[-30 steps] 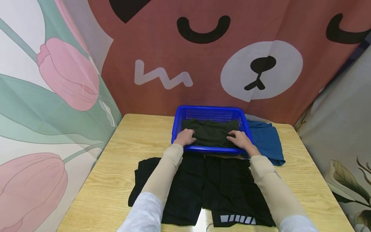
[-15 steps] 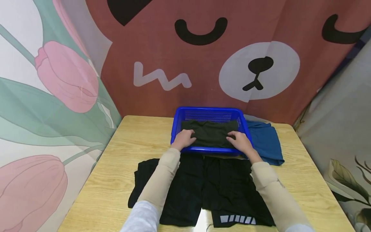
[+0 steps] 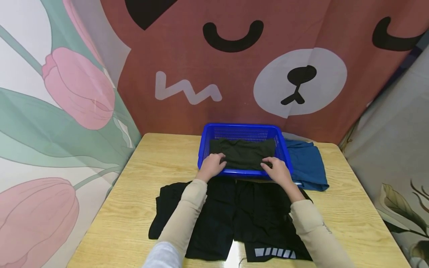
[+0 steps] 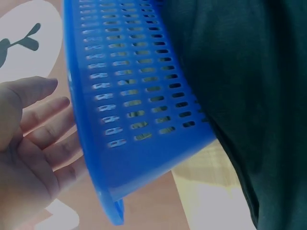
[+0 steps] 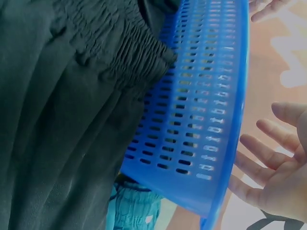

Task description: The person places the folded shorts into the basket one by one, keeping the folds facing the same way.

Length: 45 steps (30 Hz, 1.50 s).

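Observation:
A blue perforated basket (image 3: 242, 173) stands at the back of the table with a dark green folded garment (image 3: 248, 153) in it. My left hand (image 3: 212, 166) is over the near left part of its front rim, and my right hand (image 3: 278, 172) is over the near right part. In the wrist views, the left hand (image 4: 38, 148) and the right hand (image 5: 278, 163) have spread fingers close beside the basket wall, holding nothing; whether fingertips touch the rim is unclear. Black shorts (image 3: 214, 219) lie spread in front of the basket, partly under my forearms.
A folded blue garment (image 3: 306, 163) lies against the basket's right side. The wooden table (image 3: 161, 156) ends at a brown bear-print curtain (image 3: 187, 119) behind the basket, with floral curtains on both sides.
Both hands have drawn back slightly toward me, from over the green garment's ends to the basket's front rim. The garment and basket have stayed in place.

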Available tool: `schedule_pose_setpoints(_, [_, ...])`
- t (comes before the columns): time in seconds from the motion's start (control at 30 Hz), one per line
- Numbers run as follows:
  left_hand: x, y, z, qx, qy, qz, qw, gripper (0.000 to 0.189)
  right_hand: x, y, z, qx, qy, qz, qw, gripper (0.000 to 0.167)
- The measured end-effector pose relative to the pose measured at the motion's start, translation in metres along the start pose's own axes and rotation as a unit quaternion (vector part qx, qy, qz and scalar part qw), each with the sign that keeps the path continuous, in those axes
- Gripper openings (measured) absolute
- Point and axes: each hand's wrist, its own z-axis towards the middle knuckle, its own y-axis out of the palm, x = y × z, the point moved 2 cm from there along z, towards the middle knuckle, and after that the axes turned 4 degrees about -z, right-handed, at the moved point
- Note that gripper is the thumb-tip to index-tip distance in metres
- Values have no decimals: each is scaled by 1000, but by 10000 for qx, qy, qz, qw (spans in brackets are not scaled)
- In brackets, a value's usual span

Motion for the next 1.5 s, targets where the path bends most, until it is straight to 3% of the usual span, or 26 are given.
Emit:
schedule_pose_setpoints(0.43, [2, -21, -16, 449, 77, -631, 9970, 27, -20, -1, -26, 1133, -498, 530, 9909, 21])
schedule_pose_setpoints(0.7, [-2, -23, -30, 802, 11, -1031, 9914, 21, -23, 7, -42, 1665, -780, 758, 9800, 12])
schedule_pose_setpoints(1.07, [-11, -22, -45, 1045, -210, -1305, 9857, 13, -24, 25, -54, 1673, -782, 682, 9804, 9])
schedule_pose_setpoints(1.5, [-23, -20, -59, 1211, -454, -1774, 9756, 17, -27, 48, -63, 1507, -890, 709, 9820, 6])
